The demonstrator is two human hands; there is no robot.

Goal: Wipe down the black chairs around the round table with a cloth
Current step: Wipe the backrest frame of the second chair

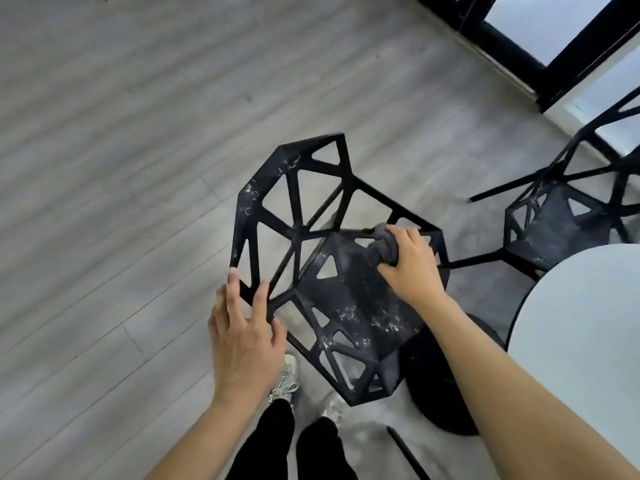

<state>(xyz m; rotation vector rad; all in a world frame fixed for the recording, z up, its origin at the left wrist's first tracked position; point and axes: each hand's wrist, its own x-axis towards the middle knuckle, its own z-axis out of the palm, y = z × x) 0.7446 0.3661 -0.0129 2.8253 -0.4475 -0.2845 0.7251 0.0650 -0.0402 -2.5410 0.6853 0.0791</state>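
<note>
While my right hand (410,263) bunches the grey cloth (381,245) tight against the seat at mid-frame, my left hand (246,327) rests with fingers spread on the chair (294,233) rim, steadying it. White smears remain on the seat front and upper-left backrest, so I judge long overlapping strokes along each strut will serve best. A second chair (554,223) waits at right, beside the table (581,306).

Black lattice chair (332,271) flecked with whitish scuff marks, dark grey cloth (382,249), second black chair (554,223) likewise speckled, pale white round table (581,323), grey wood-grain floor (121,150), black trousers (277,445), white trainers (285,382), black window frame (540,50)
</note>
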